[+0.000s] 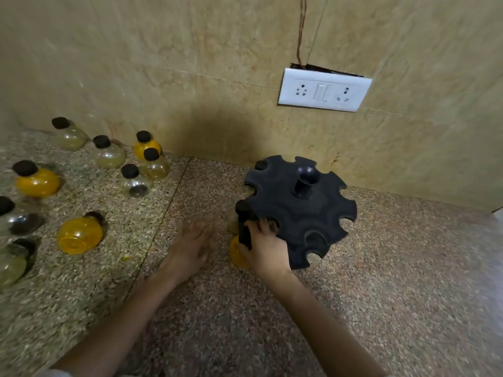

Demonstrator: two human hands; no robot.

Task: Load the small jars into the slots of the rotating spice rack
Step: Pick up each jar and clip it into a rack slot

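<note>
The black rotating spice rack (302,210) stands on the counter at centre right, its notched top disc tilted toward me. My right hand (265,248) grips a yellow jar (236,255) by its black cap at a slot on the rack's near-left edge, fingers curled over the disc rim. Another black cap (260,165) shows in a far-left slot. My left hand (189,244) is blurred, fingers spread and holding nothing, just left of the rack. Several loose jars sit at the left, among them a yellow one lying on its side (80,235) and an upright yellow one (36,182).
A tiled wall rises right behind the rack, with a white socket plate (324,91) above it. The speckled stone counter (381,268) stretches to the right and toward me. A clear jar (134,180) stands nearest the counter's seam.
</note>
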